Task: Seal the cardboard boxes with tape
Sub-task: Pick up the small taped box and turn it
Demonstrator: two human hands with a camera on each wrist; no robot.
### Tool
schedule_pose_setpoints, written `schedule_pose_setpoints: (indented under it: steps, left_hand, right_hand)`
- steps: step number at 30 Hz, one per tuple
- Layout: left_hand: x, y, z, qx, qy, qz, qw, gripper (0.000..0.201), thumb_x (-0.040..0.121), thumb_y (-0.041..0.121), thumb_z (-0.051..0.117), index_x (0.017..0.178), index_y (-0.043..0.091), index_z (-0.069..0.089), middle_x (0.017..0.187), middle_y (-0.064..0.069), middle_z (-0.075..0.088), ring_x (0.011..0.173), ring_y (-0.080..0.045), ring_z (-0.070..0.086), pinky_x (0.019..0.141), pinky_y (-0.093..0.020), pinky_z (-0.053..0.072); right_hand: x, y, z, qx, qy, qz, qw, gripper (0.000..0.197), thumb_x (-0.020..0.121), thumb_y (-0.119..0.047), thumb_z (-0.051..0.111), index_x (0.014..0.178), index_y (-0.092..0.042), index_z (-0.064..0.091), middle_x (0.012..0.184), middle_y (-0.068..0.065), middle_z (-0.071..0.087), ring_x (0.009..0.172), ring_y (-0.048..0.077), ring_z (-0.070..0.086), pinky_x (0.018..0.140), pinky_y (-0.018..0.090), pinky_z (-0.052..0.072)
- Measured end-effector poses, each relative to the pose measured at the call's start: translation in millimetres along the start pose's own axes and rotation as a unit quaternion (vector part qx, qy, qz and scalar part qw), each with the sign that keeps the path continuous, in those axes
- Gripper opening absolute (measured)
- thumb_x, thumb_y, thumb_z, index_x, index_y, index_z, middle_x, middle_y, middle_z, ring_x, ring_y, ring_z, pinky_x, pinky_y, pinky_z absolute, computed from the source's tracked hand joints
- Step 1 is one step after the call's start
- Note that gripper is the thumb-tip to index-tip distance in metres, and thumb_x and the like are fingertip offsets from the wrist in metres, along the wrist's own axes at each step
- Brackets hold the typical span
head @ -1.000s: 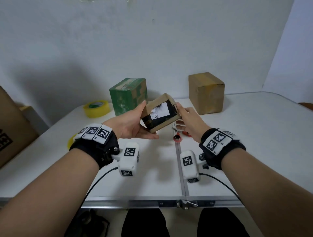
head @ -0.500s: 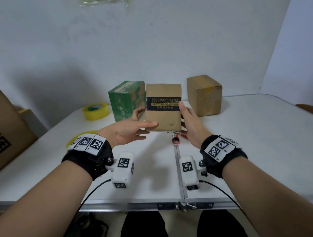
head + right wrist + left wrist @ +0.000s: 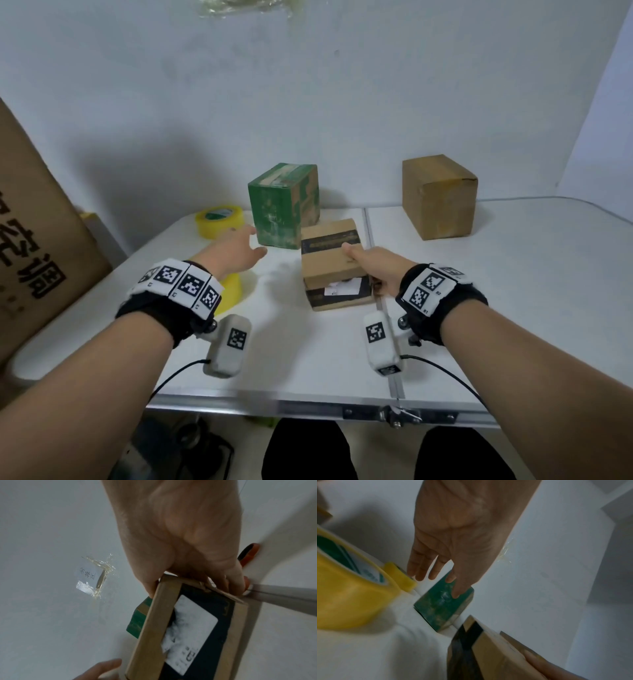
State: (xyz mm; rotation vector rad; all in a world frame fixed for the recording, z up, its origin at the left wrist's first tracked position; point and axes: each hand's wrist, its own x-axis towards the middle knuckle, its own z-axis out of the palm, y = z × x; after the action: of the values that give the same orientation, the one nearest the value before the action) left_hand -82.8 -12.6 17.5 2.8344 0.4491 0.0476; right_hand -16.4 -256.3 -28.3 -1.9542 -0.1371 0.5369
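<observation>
A small brown box with a black band [image 3: 329, 270] lies on the white table [image 3: 513, 291] at the middle. My right hand [image 3: 359, 263] grips its right end, thumb on top; in the right wrist view that hand [image 3: 193, 582] curls over the box's edge [image 3: 188, 628]. My left hand [image 3: 250, 240] is off the box, its fingers [image 3: 419, 573] straight and spread, holding nothing. It hovers between a yellow tape roll [image 3: 219, 221] and the green box [image 3: 284, 205]. A second yellow tape roll [image 3: 351, 588] lies under my left wrist.
A plain brown box [image 3: 438, 197] stands at the back right. A large cardboard carton [image 3: 34, 222] leans at the table's left edge. Orange-handled scissors [image 3: 248, 555] lie under my right hand. Crumpled tape [image 3: 99, 577] sticks to the wall.
The small brown box came down from the air onto the table. My left hand let go of it and moved left toward the tape rolls. My right hand kept its hold.
</observation>
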Motion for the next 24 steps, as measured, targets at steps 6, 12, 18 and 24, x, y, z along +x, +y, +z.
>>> schedule_pose_setpoints:
  steps: [6,12,18,24]
  left_hand:
    - [1.3,-35.9,5.8,0.075,-0.047,-0.044,0.995,0.075,0.095,0.056,0.047,0.152,0.014,0.022,0.148,-0.012,0.043,0.13,-0.03,0.046,0.103,-0.037,0.038]
    - [1.3,-44.2,24.8,0.143,-0.084,-0.028,0.986,0.092,0.084,0.038,0.071,0.154,0.021,0.013,0.133,-0.012,0.054,0.119,-0.031,0.053,0.096,-0.041,0.047]
    - [2.1,-46.2,12.7,0.078,-0.066,-0.019,0.995,0.096,0.083,0.011,0.07,0.156,0.025,0.008,0.137,-0.016,0.052,0.12,-0.033,0.053,0.093,-0.036,0.045]
    - [-13.5,-17.8,-41.3,-0.414,-0.015,0.063,0.908,0.097,0.082,0.009,0.075,0.152,0.041,0.016,0.142,-0.016,0.05,0.124,-0.031,0.054,0.1,-0.036,0.044]
  right_hand:
    - [4.4,2.4,8.2,0.007,0.004,-0.003,1.0,0.07,0.064,-0.062,0.07,0.112,-0.012,0.062,0.111,0.011,0.071,0.104,0.029,0.068,0.099,0.045,0.051]
    - [-3.0,4.1,11.3,-0.006,0.016,-0.013,1.0,0.07,0.071,-0.068,0.064,0.115,-0.014,0.062,0.111,0.009,0.07,0.1,0.028,0.068,0.092,0.039,0.054]
    - [-13.1,-7.6,0.0,-0.006,0.063,-0.05,0.997,0.082,0.095,-0.07,0.021,0.139,-0.006,0.047,0.141,0.017,0.052,0.124,0.031,0.052,0.108,0.043,0.039]
    - [-5.3,-39.3,-22.6,0.028,0.186,-0.171,0.967,0.05,0.098,-0.052,0.034,0.125,-0.015,0.054,0.127,0.006,0.059,0.117,0.024,0.056,0.105,0.048,0.043]
